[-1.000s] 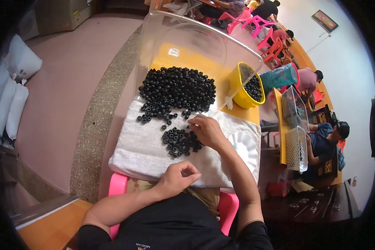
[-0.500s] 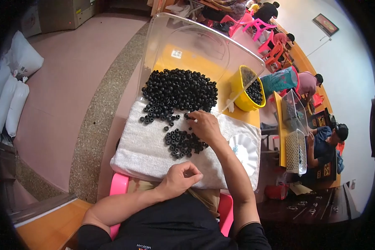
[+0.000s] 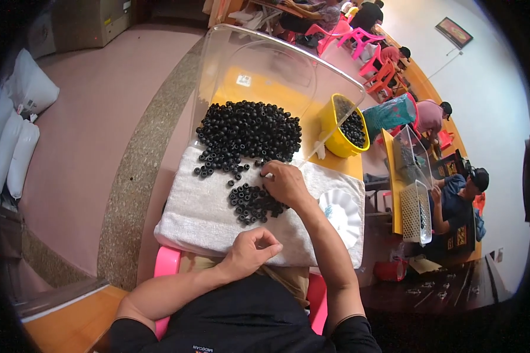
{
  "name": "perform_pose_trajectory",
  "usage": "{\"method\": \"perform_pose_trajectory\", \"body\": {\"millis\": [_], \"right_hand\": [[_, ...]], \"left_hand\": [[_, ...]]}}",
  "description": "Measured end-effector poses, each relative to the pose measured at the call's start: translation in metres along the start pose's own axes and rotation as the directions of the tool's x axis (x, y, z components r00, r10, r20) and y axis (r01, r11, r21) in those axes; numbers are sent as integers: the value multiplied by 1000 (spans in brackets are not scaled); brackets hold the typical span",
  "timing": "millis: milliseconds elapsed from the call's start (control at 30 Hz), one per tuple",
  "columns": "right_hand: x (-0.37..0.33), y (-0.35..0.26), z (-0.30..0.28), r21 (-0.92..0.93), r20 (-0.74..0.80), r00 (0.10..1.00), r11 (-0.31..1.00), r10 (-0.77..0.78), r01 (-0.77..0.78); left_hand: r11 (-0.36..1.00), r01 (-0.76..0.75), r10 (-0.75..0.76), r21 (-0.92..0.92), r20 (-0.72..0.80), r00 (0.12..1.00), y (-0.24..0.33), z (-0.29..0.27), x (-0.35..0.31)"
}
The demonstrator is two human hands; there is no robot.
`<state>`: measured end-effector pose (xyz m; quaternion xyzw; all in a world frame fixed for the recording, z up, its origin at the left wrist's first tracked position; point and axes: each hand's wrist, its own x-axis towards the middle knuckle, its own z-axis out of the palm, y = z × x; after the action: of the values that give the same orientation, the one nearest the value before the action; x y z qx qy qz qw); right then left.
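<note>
A large heap of small black ring-shaped parts [image 3: 250,128] lies at the open side of a clear plastic bin [image 3: 288,44]. Nearer to me, a smaller group of the same black parts [image 3: 250,205] rests on a white towel [image 3: 185,217]. My right hand [image 3: 285,183] reaches between the two groups with its fingers bent down and closed; whatever is at the fingertips is hidden. Over the towel's front edge my left hand [image 3: 252,253] is held with thumb and fingers curled into a loop, their tips together; anything pinched there is too small to make out.
A yellow tub [image 3: 335,138] of black parts stands right of the bin. On the towel's right sits a white fluted dish [image 3: 348,220] with small bluish bits. White sacks [image 3: 23,153] line the left side. Other people sit at tables on the right, one near a perforated white basket [image 3: 415,215].
My right hand has drawn slightly toward me, to the upper edge of the smaller group. The left hand keeps its pose. The whole view has shifted a little.
</note>
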<state>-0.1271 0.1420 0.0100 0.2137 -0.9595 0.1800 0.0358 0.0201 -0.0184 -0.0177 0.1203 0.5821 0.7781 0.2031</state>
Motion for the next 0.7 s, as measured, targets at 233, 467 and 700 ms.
{"method": "perform_pose_trajectory", "body": {"millis": [233, 467, 700], "right_hand": [[-14, 7, -10, 188, -154, 988, 982, 22, 8], [-80, -39, -38, 554, -89, 991, 832, 96, -31], [-131, -60, -35, 619, -99, 995, 782, -15, 73]], "left_hand": [[1000, -23, 23, -6, -8, 1000, -2, -2, 2], [940, 85, -109, -331, -53, 993, 0, -9, 7], [836, 135, -158, -533, 1, 987, 11, -4, 4]]}}
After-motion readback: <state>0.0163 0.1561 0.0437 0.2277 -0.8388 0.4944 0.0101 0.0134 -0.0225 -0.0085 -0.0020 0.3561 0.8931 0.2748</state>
